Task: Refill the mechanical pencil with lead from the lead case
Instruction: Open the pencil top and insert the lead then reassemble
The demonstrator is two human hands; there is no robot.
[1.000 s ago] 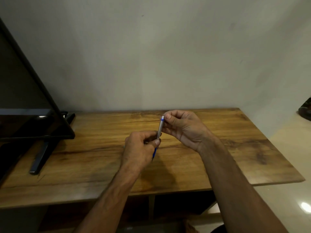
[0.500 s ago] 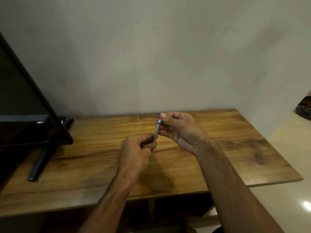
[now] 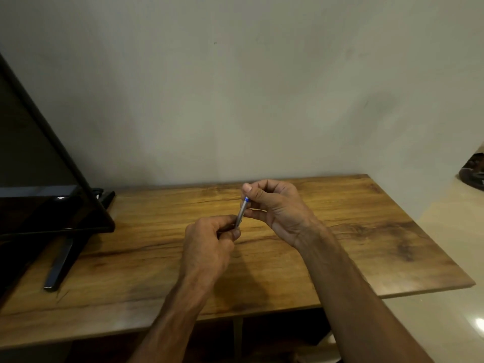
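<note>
A slim silver mechanical pencil (image 3: 241, 212) with a blue top end stands nearly upright above the middle of the wooden table (image 3: 366, 231). My left hand (image 3: 209, 244) grips its lower part, fingers curled round it, so the tip is hidden. My right hand (image 3: 275, 205) is at the pencil's top, thumb just above the blue end and fingers curled behind the barrel. Whether the right hand holds anything small, such as a cap or lead, I cannot tell. No lead case is in view.
A black flat screen (image 3: 39, 192) leans at the left on the table, its dark stand foot (image 3: 60, 265) reaching toward the front edge. A plain wall runs behind. At the right, pale floor and a dark object (image 3: 474, 174) by the frame edge.
The pencil has slid lower in my left hand, so less of it shows and its blue tip is hidden. My right thumb now sits over the top end. The view has shifted slightly.
</note>
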